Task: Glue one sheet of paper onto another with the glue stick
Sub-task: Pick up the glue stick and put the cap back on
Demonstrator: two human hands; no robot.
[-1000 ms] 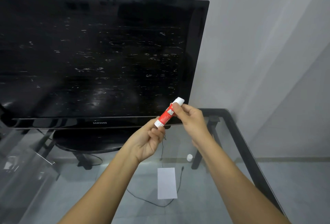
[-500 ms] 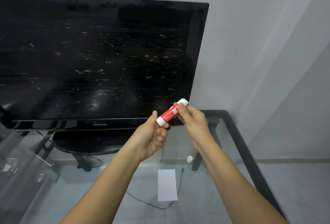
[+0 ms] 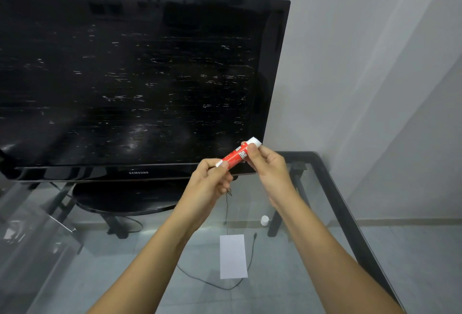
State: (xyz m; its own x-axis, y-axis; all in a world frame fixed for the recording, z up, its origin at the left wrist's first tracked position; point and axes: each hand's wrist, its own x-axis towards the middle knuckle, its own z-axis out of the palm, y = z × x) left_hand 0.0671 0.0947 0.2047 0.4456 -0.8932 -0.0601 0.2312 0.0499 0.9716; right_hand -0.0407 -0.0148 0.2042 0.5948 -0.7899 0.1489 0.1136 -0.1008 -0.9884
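Observation:
A red glue stick (image 3: 237, 155) with white ends is held up in the air in front of the television, tilted with its upper end to the right. My left hand (image 3: 208, 183) pinches its lower white end. My right hand (image 3: 268, 168) grips its upper part just below the white tip. A small white sheet of paper (image 3: 233, 256) lies flat on the glass table below my hands. A small white cap (image 3: 264, 220) stands on the glass to the right of and beyond the paper.
A large black television (image 3: 140, 83) on a round base (image 3: 125, 198) fills the back left of the glass table (image 3: 335, 203). A thin black cable (image 3: 250, 261) curves beside the paper. Grey walls stand behind and to the right.
The glue stick has tilted flatter between my hands, and both hands have shifted slightly. The paper and the cap have stayed put.

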